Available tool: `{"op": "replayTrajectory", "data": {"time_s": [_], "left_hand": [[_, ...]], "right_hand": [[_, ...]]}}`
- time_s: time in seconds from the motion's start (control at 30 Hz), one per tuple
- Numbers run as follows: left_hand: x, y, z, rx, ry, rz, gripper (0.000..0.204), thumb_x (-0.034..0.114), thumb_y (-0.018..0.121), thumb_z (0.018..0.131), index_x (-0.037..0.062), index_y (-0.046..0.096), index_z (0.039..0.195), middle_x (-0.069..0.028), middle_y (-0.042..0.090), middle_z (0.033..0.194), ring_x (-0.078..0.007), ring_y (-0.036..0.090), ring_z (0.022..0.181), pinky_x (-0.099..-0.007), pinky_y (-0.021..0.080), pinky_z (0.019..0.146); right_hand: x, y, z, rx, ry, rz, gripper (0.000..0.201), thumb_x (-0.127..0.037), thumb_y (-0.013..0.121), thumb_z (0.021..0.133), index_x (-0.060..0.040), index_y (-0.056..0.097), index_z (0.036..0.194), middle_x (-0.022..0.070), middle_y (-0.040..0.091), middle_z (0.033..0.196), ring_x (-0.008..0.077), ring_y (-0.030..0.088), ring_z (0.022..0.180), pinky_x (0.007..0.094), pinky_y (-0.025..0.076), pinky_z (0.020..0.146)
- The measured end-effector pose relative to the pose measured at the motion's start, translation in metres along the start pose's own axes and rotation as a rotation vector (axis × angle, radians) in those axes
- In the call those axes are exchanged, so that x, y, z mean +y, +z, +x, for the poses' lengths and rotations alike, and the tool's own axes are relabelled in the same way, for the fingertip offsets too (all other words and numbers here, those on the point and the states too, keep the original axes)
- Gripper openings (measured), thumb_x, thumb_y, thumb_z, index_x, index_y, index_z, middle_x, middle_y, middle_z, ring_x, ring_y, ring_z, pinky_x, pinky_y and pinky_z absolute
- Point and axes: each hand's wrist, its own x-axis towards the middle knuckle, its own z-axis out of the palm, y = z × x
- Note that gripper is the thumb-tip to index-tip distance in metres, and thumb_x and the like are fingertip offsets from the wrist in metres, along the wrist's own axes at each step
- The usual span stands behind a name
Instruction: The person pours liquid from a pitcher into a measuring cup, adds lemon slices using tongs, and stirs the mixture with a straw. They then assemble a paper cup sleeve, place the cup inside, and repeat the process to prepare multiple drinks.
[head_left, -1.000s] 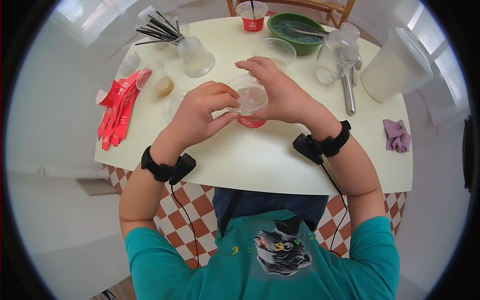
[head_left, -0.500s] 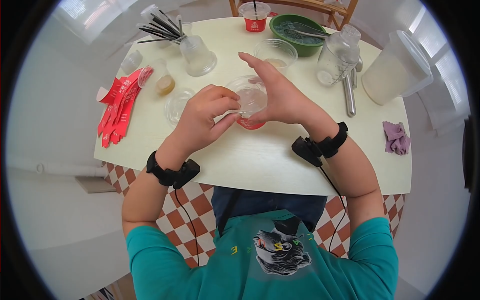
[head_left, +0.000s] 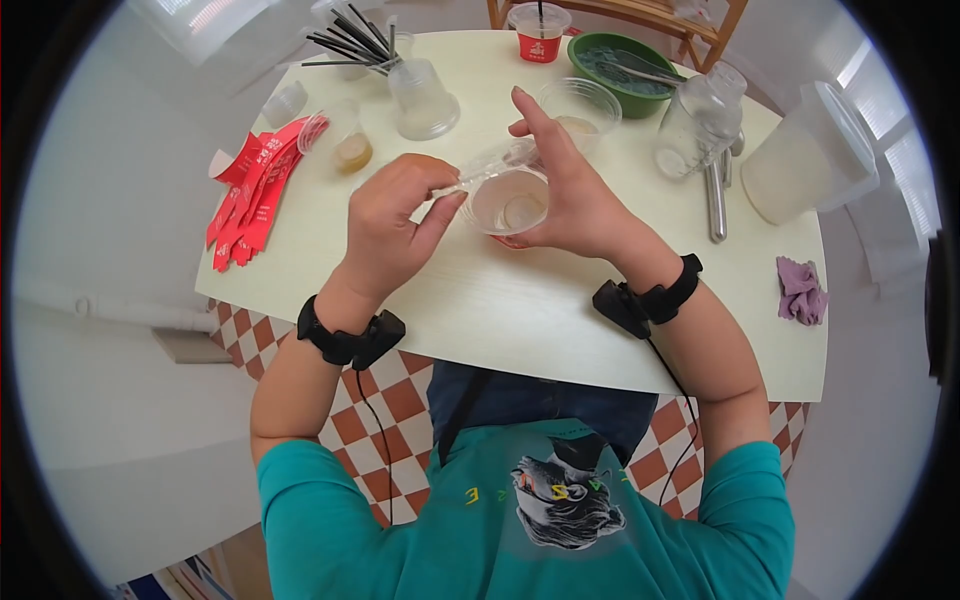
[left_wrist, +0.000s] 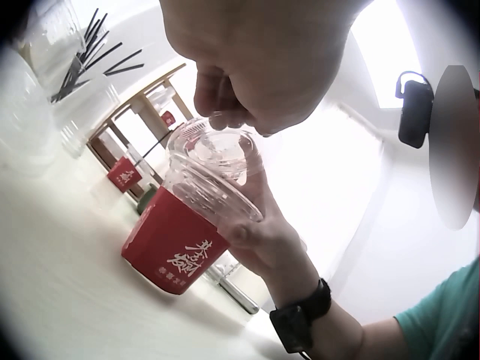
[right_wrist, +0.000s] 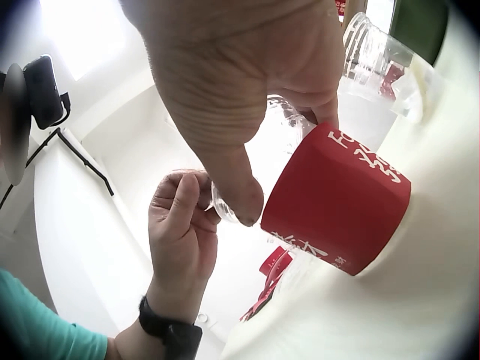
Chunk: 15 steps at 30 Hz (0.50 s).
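Observation:
A clear plastic cup (head_left: 508, 204) with a red sleeve (right_wrist: 337, 199) and white lettering stands at the table's middle, its mouth showing in the head view. My left hand (head_left: 395, 215) pinches the left edge of a clear domed lid (head_left: 496, 168) between thumb and fingers. This lid is tilted up over the far side of the cup's rim. Around the cup's right side my right hand (head_left: 580, 205) holds it near the rim, thumb in front and other fingers behind. Its index finger points up and away, and some fingers are hidden by the cup.
Red sleeves (head_left: 250, 205) lie left, near a tipped cup with amber residue (head_left: 352, 152). Behind are black straws (head_left: 360, 45), an upside-down cup (head_left: 418, 95), a clear bowl (head_left: 590, 97) and a green bowl (head_left: 608, 48). A bottle (head_left: 690, 130), pitcher (head_left: 805, 160) and purple cloth (head_left: 800, 290) stand right.
The lid lay nearly flat over the cup and is now tilted up, baring the cup's mouth. My left hand has turned with it. My head view has shifted slightly.

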Motion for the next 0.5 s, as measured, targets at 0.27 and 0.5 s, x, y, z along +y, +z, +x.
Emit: {"op": "replayTrajectory", "data": {"time_s": [0.27,0.5], "left_hand": [[-0.026,-0.041,-0.005,-0.014,0.077,0.570,0.014,0.003,0.072,0.077,0.0023,0.061,0.086,-0.0091,0.065,0.086,-0.0251,0.062,0.076,-0.0318,0.050,0.065],[-0.039,-0.045,-0.038,-0.315,-0.197,0.716,0.019,0.009,0.074,0.072,0.0055,0.060,0.084,-0.0083,0.062,0.084,-0.0280,0.059,0.079,-0.0369,0.048,0.066]], "right_hand": [[0.011,-0.002,0.001,-0.088,-0.039,-0.097,0.112,-0.009,0.084,0.056,-0.0146,0.023,0.149,0.0166,0.049,0.125,0.0316,0.054,0.111,0.0393,0.047,0.095],[-0.004,-0.004,0.001,-0.084,0.010,-0.043,0.106,-0.012,0.085,0.056,-0.0148,0.029,0.146,0.0164,0.051,0.123,0.0299,0.055,0.109,0.0389,0.047,0.095]]}}
